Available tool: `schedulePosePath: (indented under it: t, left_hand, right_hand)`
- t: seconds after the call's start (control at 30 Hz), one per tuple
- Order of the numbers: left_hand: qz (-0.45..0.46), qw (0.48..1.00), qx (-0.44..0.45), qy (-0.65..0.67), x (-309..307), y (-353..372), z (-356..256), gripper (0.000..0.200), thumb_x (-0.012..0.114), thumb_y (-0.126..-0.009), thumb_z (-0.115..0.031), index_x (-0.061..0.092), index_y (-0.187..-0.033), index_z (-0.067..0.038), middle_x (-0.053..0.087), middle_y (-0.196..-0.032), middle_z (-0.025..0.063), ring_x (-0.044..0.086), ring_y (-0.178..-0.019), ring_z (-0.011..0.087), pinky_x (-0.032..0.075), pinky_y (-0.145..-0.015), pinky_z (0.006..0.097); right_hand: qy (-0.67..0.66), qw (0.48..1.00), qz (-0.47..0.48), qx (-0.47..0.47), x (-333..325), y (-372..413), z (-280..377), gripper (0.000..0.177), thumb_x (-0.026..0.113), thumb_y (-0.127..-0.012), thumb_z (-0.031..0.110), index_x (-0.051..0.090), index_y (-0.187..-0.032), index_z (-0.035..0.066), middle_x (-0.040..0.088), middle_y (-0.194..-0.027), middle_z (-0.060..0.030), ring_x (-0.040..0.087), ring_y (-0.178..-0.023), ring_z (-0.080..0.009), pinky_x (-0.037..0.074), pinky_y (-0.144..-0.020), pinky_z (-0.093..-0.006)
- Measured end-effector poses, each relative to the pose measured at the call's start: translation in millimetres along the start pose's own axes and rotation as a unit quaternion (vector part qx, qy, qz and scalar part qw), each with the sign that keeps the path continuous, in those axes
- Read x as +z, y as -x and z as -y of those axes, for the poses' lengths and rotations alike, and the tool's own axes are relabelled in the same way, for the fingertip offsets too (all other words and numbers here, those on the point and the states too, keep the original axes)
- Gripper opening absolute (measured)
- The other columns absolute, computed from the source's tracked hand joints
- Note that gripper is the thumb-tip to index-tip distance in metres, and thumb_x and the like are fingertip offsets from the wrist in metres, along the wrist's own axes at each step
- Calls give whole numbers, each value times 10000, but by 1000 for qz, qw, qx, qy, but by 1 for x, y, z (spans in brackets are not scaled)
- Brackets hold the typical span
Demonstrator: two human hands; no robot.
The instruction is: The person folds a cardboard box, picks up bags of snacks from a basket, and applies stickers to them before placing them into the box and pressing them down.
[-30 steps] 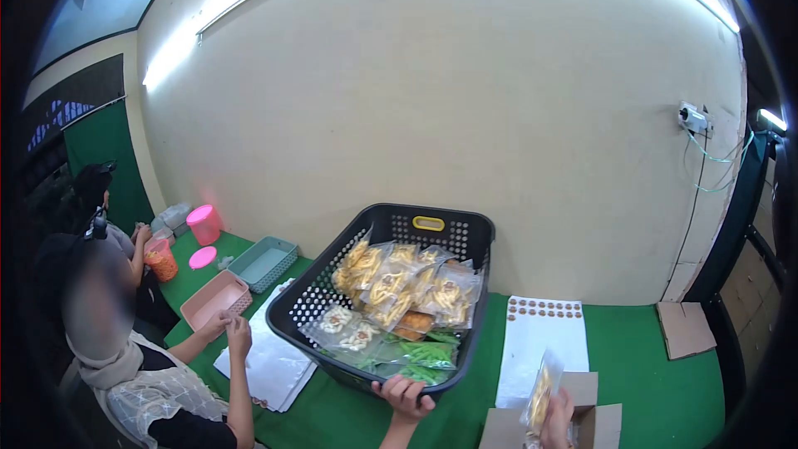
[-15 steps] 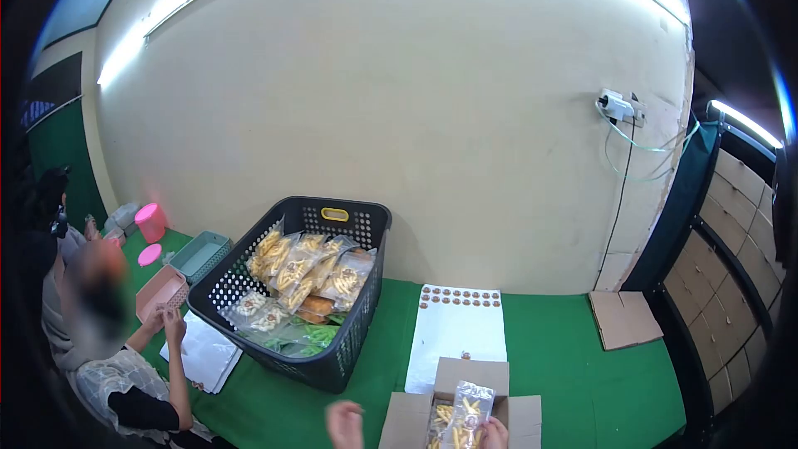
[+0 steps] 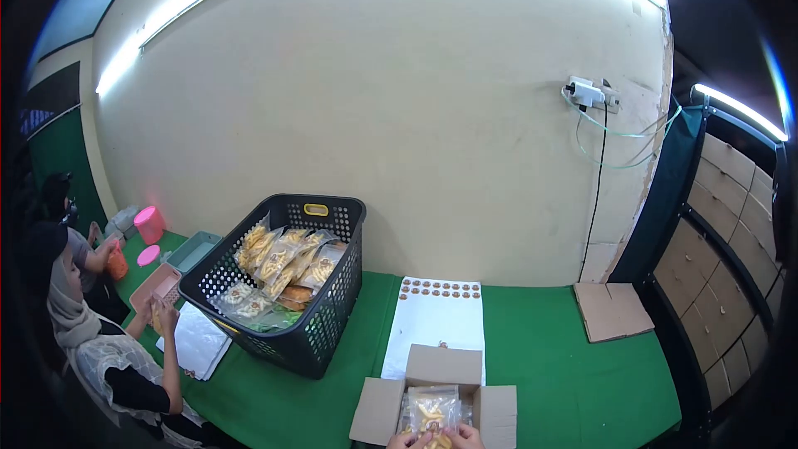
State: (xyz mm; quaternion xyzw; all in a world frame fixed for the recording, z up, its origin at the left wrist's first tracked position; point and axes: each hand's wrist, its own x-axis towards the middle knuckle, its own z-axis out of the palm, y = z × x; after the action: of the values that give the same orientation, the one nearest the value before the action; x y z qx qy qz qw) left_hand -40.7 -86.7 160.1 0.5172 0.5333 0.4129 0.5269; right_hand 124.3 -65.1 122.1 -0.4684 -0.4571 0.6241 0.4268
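Head view: the clear packet [image 3: 435, 407] of yellow sticks is located over the opening of the cardboard box [image 3: 445, 364], the landmark. Its far edge points toward the box's back flap; the long axis appears to run from the wearer toward that flap, though the near end is partly hidden. The left hand [image 3: 408, 441] and right hand [image 3: 464, 437] are closed on the packet's near portion, one at each side, fingers gripping the film. Both hands enter from the near side of the box, fingers directed inward; the forearms are out of frame. The black basket [image 3: 329, 320] stands left of the box; the white sheet [image 3: 432, 316] lies behind it.
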Motion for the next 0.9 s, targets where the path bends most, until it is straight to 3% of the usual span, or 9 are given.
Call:
schedulePosePath:
  t: [0.1, 0.2, 0.3, 0.4, 0.5, 0.6, 0.7, 0.8, 0.9]
  left_hand:
    - [-2, 997, 55, -50, 12, 2, 36, 408, 539, -828, -372, 471, -611, -33, 356, -513, -5, 336, -478, 80, 283, -432, 270]
    - [40, 997, 30, -60, 15, -4, 56, 386, 546, -818, -390, 532, -696, -24, 393, -531, 4, 369, -486, 81, 306, -438, 273]
    - [-50, 992, 84, -86, 27, -19, 92, 404, 559, -803, -409, 571, -855, -9, 445, -573, 20, 410, -512, 94, 338, -458, 280]
    - [-179, 975, 133, 20, 44, -31, 101, 469, 566, -793, -421, 554, -990, 5, 486, -614, 33, 446, -540, 113, 364, -481, 288]
    - [-190, 969, 155, 15, 45, -23, 54, 446, 576, -790, -407, 552, -916, 20, 487, -623, 38, 442, -554, 119, 361, -486, 292]
    - [-112, 992, 50, -11, 41, 1, -15, 404, 578, -795, -383, 543, -847, 16, 487, -633, 42, 435, -558, 119, 353, -483, 289]
    - [-128, 990, 60, -21, 47, 3, -16, 374, 586, -791, -366, 531, -796, 3, 475, -629, 42, 420, -548, 126, 343, -479, 289]
    - [-192, 970, 129, -75, 50, -3, 6, 340, 595, -786, -342, 548, -820, -7, 494, -630, 45, 444, -551, 129, 357, -484, 284]
    - [-151, 975, 101, -127, 44, 13, -21, 305, 610, -779, -306, 561, -857, -16, 523, -673, 59, 482, -580, 125, 385, -508, 284]
  right_hand:
    - [11, 1000, -10, 5, 8, 17, 34, 242, 585, -812, 284, 575, -790, 43, 474, -667, 47, 409, -609, -53, 339, -513, -230]
    - [-42, 999, -12, -20, 10, 18, 37, 244, 585, -812, 282, 574, -794, 38, 472, -659, 45, 404, -592, -58, 333, -498, -230]
    - [-2, 1000, -6, 11, -7, 11, 18, 286, 583, -814, 282, 592, -900, 10, 555, -759, 2, 493, -666, -78, 402, -558, -235]
    - [-10, 999, -21, -36, -4, 3, 1, 339, 581, -813, 288, 580, -962, -17, 593, -848, -59, 555, -770, -127, 448, -646, -251]
    - [2, 999, -23, -34, 1, 10, 21, 344, 582, -812, 290, 576, -937, -30, 593, -879, -92, 571, -811, -164, 462, -692, -270]
    - [-4, 1000, -29, -4, -7, 3, 3, 368, 578, -814, 300, 557, -965, -35, 588, -895, -95, 566, -793, -161, 465, -678, -274]
    - [47, 998, -19, -42, -15, -2, -2, 370, 580, -815, 285, 534, -1001, -32, 579, -905, -101, 563, -781, -155, 468, -670, -274]
    - [-7, 996, -53, -74, -7, -6, -6, 347, 584, -816, 250, 520, -1016, -27, 578, -891, -103, 560, -772, -150, 466, -658, -264]
    - [-5, 993, -80, -88, -5, -7, -6, 304, 582, -819, 210, 525, -1002, -26, 579, -890, -99, 560, -775, -147, 464, -659, -250]
